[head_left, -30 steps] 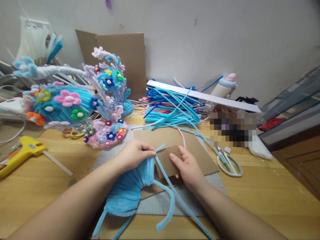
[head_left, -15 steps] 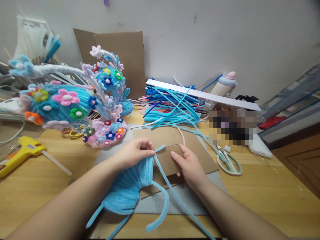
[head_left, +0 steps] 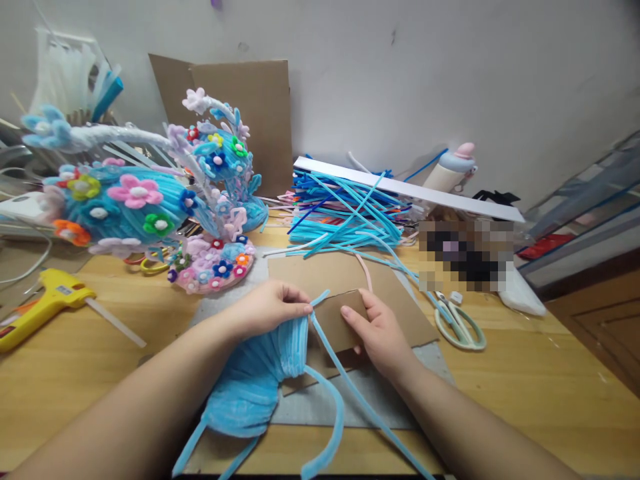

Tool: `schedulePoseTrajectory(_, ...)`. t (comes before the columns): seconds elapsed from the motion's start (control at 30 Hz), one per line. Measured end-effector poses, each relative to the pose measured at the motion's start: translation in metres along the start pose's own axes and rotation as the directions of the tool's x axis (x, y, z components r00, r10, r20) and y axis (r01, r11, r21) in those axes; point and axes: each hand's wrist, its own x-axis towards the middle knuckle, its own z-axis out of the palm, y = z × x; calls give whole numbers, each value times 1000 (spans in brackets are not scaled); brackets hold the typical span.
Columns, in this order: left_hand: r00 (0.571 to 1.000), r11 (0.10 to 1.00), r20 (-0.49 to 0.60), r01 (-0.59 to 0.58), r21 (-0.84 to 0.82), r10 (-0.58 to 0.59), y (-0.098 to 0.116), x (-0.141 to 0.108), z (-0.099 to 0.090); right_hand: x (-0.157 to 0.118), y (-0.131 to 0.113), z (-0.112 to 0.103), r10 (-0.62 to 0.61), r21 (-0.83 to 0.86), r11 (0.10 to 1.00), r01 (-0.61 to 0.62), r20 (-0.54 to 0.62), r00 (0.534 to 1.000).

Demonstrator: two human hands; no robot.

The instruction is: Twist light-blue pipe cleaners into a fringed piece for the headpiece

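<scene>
My left hand [head_left: 280,308] is closed, thumb and finger pinching a light-blue pipe cleaner [head_left: 345,373] at the edge of a piece of cardboard [head_left: 340,320]. Below that hand hangs a bunched blue pipe-cleaner piece [head_left: 250,393], its strands wrapped close together over the cardboard's left part, with loose ends trailing downward. The cardboard's right end is gripped by my right hand [head_left: 377,330], thumb on top and fingers behind. A short tip of the pinched pipe cleaner sticks up past my left fingertips. Part of the bunched piece is hidden by my left forearm.
Flower-covered pipe-cleaner lamps [head_left: 135,200] stand at left, near a yellow glue gun [head_left: 55,303]. Behind my hands lie a cardboard sheet [head_left: 400,300] and a pile of pipe cleaners [head_left: 345,220]. Scissors [head_left: 465,327] rest at right; a bottle [head_left: 445,173] leans behind.
Both hands keep their hold almost in place. The bunched blue piece and its loose ends hang slightly lower; the whole view has shifted a little.
</scene>
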Motion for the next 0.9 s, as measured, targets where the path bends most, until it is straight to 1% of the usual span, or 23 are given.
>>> schedulePoseTrajectory(0.1, 1000, 997, -21, 24, 67, -23, -1, -1, 0, 1, 2, -1, 13, -75, 997, -11, 25, 1000)
schedulePoseTrajectory(0.13, 999, 996, -26, 33, 83, -30, -2, 0, 0, 1, 3, -1, -17, -125, 992, 19, 20, 1000)
schedulePoseTrajectory(0.17, 999, 994, -30, 41, 99, -38, -2, 0, 1, 2, 3, -2, -88, -190, 978, 88, 4, 996)
schedulePoseTrajectory(0.2, 999, 992, -31, 47, 116, -44, -3, 1, 2, 3, 2, -3, -194, -274, 944, 185, -7, 981)
schedulePoseTrajectory(0.23, 998, 990, -31, 51, 129, -47, -3, 1, 3, 4, 2, -3, -315, -369, 882, 292, -1, 949)
schedulePoseTrajectory(0.27, 998, 989, -32, 53, 139, -48, -4, 2, 4, 5, 0, -4, -423, -461, 798, 388, 30, 906)
schedulePoseTrajectory(0.3, 998, 988, -36, 53, 148, -48, -4, 2, 5, 6, -1, -4, -496, -531, 713, 458, 80, 865)
schedulePoseTrajectory(0.33, 998, 986, -38, 52, 159, -46, -4, 2, 5, 7, -2, -4, -528, -573, 648, 501, 136, 839)
schedulePoseTrajectory(0.37, 998, 984, -42, 50, 169, -43, -4, 3, 6, 7, -2, -4, -527, -589, 616, 523, 186, 830)
schedulePoseTrajectory(0.43, 998, 982, -51, 52, 182, -44, -5, 3, 6, 9, -1, -3, -506, -565, 625, 539, 232, 831)
schedulePoseTrajectory(0.53, 996, 983, -65, 69, 170, -59, -5, 4, 7, 11, 2, -3, -500, -517, 664, 540, 231, 835)
schedulePoseTrajectory(0.63, 994, 988, -91, 69, 139, -57, -6, 4, 7, 11, 1, -2, -503, -551, 642, 532, 221, 836)
schedulePoseTrajectory(0.67, 993, 990, -101, 70, 125, -58, -6, 4, 6, 10, -1, -2, -522, -585, 620, 523, 191, 831)
schedulePoseTrajectory(0.73, 990, 993, -124, 75, 86, -64, -7, 4, 3, 4, -8, -2, -590, -649, 584, 488, 75, 804)
schedulePoseTrajectory(0.77, 988, 995, -136, 79, 65, -70, -7, 3, 1, 0, -12, -3, -609, -668, 584, 461, 15, 793)
schedulePoseTrajectory(0.8, 986, 996, -152, 81, 42, -73, -8, 2, -1, -4, -16, -4, -595, -678, 600, 424, -23, 804)
schedulePoseTrajectory(0.83, 983, 997, -167, 80, 20, -75, -9, 2, -3, -8, -19, -4, -538, -679, 629, 378, -30, 842)
schedulePoseTrajectory(0.87, 981, 997, -181, 78, -1, -77, -10, 1, -5, -11, -21, -4, -441, -674, 666, 322, -8, 897)
schedulePoseTrajectory(0.9, 979, 997, -189, 78, -18, -80, -11, 1, -7, -14, -22, -3, -316, -663, 704, 257, 31, 948)
